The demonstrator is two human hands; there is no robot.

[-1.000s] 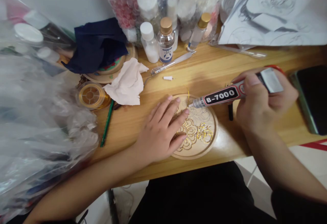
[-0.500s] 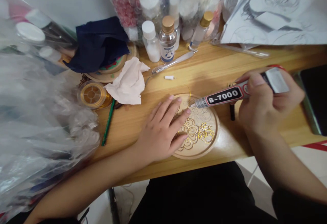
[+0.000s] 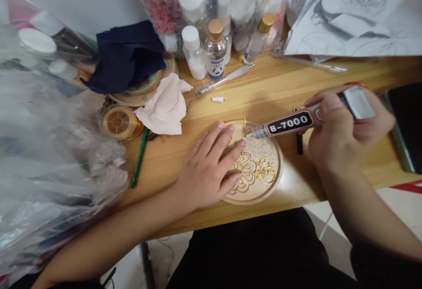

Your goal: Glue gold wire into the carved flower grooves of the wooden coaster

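A round wooden disc (image 3: 275,183) with gold wire outlines and pencil lines lies near the table's front edge. My left hand (image 3: 211,166) rests flat over its left side, fingers spread, holding nothing. My right hand (image 3: 346,131) grips a B-7000 glue tube (image 3: 292,123), held slanting with its nozzle at the upper part of the disc, close to my left index fingertip. A short piece of gold wire (image 3: 245,119) sticks up at the disc's top edge. Behind the disc lies a small white cap (image 3: 218,99).
Bottles (image 3: 216,54), a pen (image 3: 226,79) and bags of beads stand or lie at the back. To the left are a wire spool (image 3: 119,122), a pale cloth (image 3: 168,106), a green pencil (image 3: 139,159) and plastic bags. A phone (image 3: 407,126) lies at the right.
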